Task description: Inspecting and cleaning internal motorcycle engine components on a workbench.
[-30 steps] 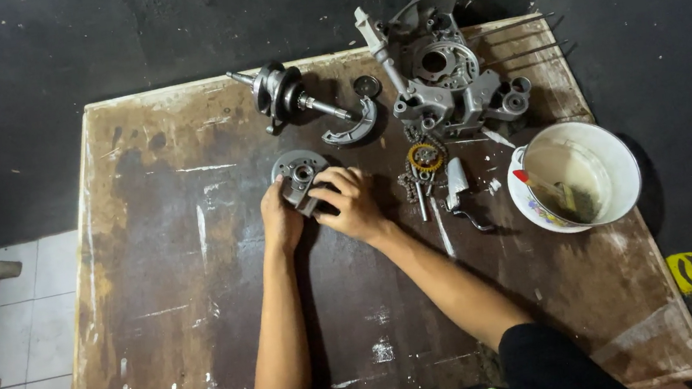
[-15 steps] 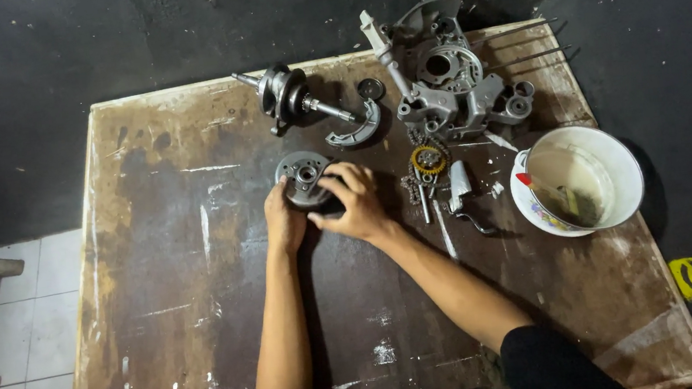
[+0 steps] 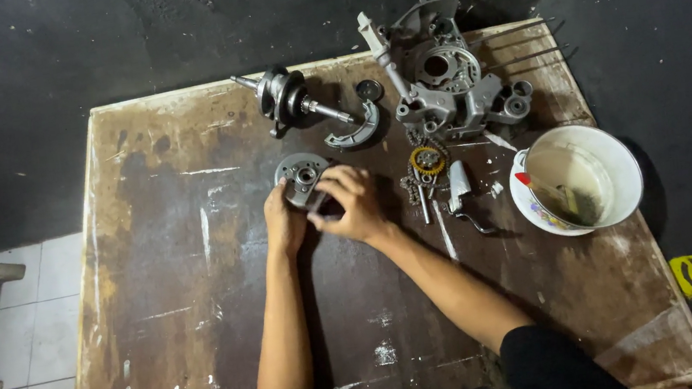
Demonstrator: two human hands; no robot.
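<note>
Grey round metal disc between hands

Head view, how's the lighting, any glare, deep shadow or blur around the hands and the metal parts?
Head view: lit from above, table bright and scuffed, surroundings nearly black; right hand casts a dark shadow beside the round part; faint shine on the crankshaft and bucket rim; no harsh glare; focus sharp, edges slightly bowed.

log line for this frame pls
left hand | steadies round grey metal disc part | right hand | grips its near edge | worn brown wooden table
</note>
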